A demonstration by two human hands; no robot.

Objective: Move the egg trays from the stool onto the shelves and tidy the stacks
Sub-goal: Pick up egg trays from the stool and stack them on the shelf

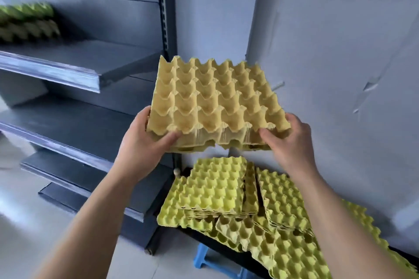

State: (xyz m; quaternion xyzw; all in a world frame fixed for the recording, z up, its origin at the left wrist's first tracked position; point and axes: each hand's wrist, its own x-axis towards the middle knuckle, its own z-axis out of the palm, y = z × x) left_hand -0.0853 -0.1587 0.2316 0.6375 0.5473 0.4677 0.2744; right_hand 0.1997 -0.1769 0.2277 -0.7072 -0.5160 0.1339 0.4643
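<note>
Left hand and right hand are holding a tan tray stack, fingers clamped on it, probably above the stool

You see hands: 2, left hand, right hand | held tray stack: 1 | lower tray piles: at least 3 | blue stool: 1 | shelves: at least 4 | shelf pile: 1, blurred

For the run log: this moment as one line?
left hand, right hand hold tray stack | above stool pile | not yet shelved
</note>
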